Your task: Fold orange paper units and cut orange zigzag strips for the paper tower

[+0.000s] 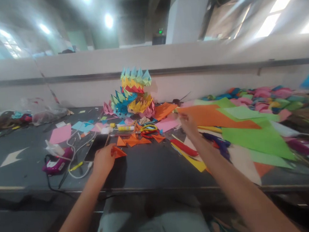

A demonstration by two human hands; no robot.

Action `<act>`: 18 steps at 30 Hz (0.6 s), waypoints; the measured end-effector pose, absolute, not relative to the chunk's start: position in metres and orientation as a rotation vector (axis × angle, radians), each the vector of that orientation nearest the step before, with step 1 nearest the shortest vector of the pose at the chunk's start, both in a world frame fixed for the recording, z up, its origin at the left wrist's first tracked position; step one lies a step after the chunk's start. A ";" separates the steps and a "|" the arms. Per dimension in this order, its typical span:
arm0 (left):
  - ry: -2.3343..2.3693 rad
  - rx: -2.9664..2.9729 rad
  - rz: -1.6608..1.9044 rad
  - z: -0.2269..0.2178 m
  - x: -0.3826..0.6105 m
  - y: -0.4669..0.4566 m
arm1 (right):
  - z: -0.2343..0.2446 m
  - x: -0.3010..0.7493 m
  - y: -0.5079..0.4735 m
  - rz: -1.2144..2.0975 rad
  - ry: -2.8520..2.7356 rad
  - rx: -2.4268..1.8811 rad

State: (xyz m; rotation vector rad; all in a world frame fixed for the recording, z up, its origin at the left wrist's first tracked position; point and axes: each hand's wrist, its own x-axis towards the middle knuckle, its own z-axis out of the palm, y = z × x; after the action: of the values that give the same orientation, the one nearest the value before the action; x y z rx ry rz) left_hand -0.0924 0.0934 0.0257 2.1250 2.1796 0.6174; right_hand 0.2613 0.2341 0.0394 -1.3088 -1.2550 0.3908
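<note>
My left hand point(104, 159) is closed on a small folded orange paper piece point(119, 152) just above the dark table, beside a black phone point(94, 148). Several orange paper triangles point(136, 140) lie beyond it, along with yellow-handled scissors point(149, 128) and a yellow glue stick point(125, 128). Farther forward and to the right, my right hand point(188, 124) has its fingers curled together at the left end of a large orange paper sheet point(214, 115). Blur hides what those fingers pinch. At the back stands a colourful folded-paper model point(135, 82).
Green paper sheets point(256, 136) overlap at the right, near a dark blue glue gun point(220, 144). To the left are a purple device point(57, 162), a white cable point(80, 175) and a plastic bag point(47, 111). Folded paper pieces point(266, 97) are heaped at the back right.
</note>
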 end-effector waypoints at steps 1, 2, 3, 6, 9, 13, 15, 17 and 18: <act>2.165 2.159 0.631 0.026 -0.091 0.094 | 0.041 0.254 0.228 0.376 -1.293 -1.303; 2.147 2.187 0.658 0.026 -0.089 0.095 | 0.043 0.245 0.220 0.366 -1.334 -1.289; 2.112 2.209 0.697 0.027 -0.087 0.095 | 0.045 0.236 0.210 0.349 -1.392 -1.263; 1.874 2.217 0.861 0.028 -0.079 0.091 | 0.047 0.203 0.172 0.205 -1.811 -1.045; 1.564 2.153 1.058 0.029 -0.064 0.085 | 0.041 0.174 0.131 0.257 -2.102 -0.906; 1.303 1.887 1.172 0.020 -0.035 0.084 | 0.020 0.157 0.099 0.458 -2.194 -0.898; 1.249 1.706 1.200 0.009 -0.023 0.088 | 0.010 0.158 0.097 0.662 -2.056 -0.994; 1.228 1.542 1.210 -0.002 -0.015 0.092 | 0.004 0.162 0.100 0.881 -1.906 -1.049; 1.219 1.529 1.189 -0.006 -0.013 0.094 | 0.002 0.164 0.102 0.968 -1.845 -1.053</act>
State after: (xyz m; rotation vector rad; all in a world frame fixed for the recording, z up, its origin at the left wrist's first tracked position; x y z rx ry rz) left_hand -0.0134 0.0940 -0.0064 1.5292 1.2188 1.1886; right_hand 0.1635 0.1017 0.0018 -1.0531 -1.8451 0.9679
